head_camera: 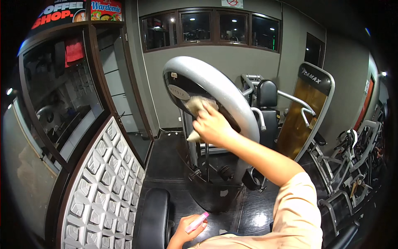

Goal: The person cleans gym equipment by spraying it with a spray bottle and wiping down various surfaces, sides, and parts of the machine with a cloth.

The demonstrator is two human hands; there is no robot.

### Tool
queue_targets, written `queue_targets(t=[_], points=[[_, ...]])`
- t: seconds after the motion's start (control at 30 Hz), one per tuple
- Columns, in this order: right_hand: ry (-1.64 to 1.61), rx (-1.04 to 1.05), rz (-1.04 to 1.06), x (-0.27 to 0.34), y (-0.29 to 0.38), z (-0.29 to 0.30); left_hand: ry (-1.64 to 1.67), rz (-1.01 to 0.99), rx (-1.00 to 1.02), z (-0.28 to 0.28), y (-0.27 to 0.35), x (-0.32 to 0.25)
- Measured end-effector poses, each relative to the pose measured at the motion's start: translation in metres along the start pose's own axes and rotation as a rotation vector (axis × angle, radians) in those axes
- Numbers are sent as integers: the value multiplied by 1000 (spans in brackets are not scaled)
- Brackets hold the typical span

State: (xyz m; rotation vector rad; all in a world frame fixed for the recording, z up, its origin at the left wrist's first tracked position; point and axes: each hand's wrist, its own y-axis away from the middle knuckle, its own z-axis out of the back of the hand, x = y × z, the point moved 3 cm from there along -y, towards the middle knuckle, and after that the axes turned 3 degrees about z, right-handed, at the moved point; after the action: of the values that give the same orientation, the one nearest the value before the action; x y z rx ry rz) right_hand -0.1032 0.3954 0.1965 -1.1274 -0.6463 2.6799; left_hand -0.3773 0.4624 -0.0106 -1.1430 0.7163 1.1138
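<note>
My right hand (pixel 213 124) grips a pale cloth (pixel 199 105) and presses it against the dark inner panel of a Matrix exercise machine (pixel 217 74) with a thick rounded silver frame. One corner of the cloth hangs below my fingers. Low in the view, near my body, my left hand (pixel 189 228) is closed around a small pink-and-white object (pixel 197 222), perhaps a bottle; its exact kind cannot be told. The machine's oval badge (pixel 178 92) lies just up and left of the cloth.
A black padded bench (pixel 154 218) stands at lower left beside a white patterned panel wall (pixel 102 186). Behind the machine are a black seat back (pixel 267 93) with silver arms and a tall Plamax weight-stack cover (pixel 306 112). More gym equipment (pixel 351 168) stands at the right.
</note>
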Motion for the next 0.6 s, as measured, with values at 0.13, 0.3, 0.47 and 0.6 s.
queue_targets(t=[0.13, 0.3, 0.47, 0.6], points=[[-63, -143, -13, 20, 92, -25, 6, 56, -37, 5, 9, 1], [-356, -64, -198, 27, 133, 21, -33, 27, 1, 10, 4, 2], [-974, -210, -798, 89, 224, -6, 48, 71, 2, 6, -9, 9], [-1575, -325, -1664, 172, 308, -6, 46, -32, 47, -10, -32, 11]])
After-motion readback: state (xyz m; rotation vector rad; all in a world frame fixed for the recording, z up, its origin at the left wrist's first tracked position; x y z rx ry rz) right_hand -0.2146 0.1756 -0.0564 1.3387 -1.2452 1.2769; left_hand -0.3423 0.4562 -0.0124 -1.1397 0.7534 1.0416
